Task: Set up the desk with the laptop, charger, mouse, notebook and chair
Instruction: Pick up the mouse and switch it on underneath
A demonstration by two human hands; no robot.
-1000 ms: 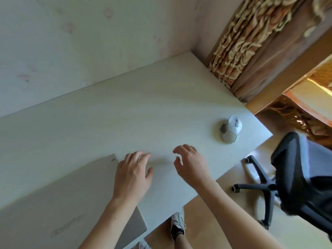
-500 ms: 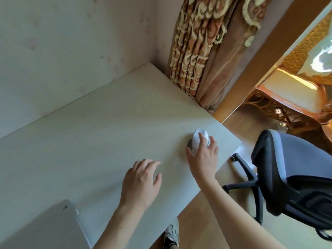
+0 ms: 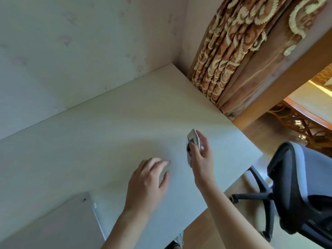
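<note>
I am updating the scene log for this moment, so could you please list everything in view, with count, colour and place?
desk: one, pale cream, set into the wall corner
laptop: one, silver-grey, lid closed, near left corner of the desk
mouse: one, white and grey, lifted and tilted in the right hand
chair: one, black and grey, on the floor right of the desk
curtain: one, brown with cream pattern, beyond the desk's far right end
shoe: one, pale, below the near desk edge
left hand: open, empty, over the desk
right hand: gripping the mouse
</note>
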